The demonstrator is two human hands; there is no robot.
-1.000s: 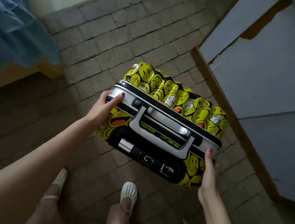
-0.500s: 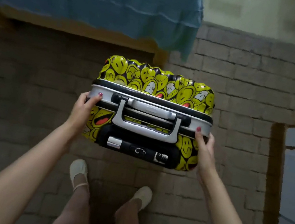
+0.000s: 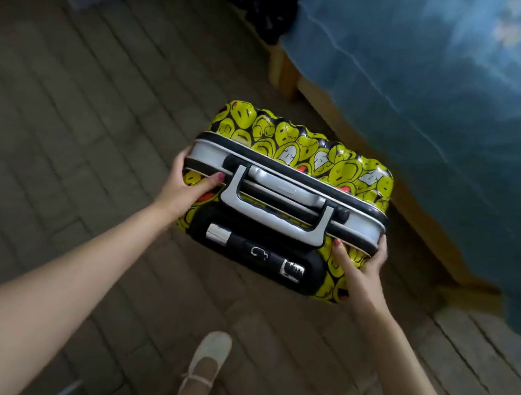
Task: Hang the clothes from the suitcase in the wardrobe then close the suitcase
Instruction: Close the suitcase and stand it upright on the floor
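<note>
Yellow smiley-print suitcase (image 3: 298,155), closed, silver-framed

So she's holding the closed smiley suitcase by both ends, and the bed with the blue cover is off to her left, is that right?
Not quite. In the head view the bed with the blue cover is on her right, not her left. The rest holds: the left hand and the right hand grip the two ends of the closed smiley suitcase.
</note>
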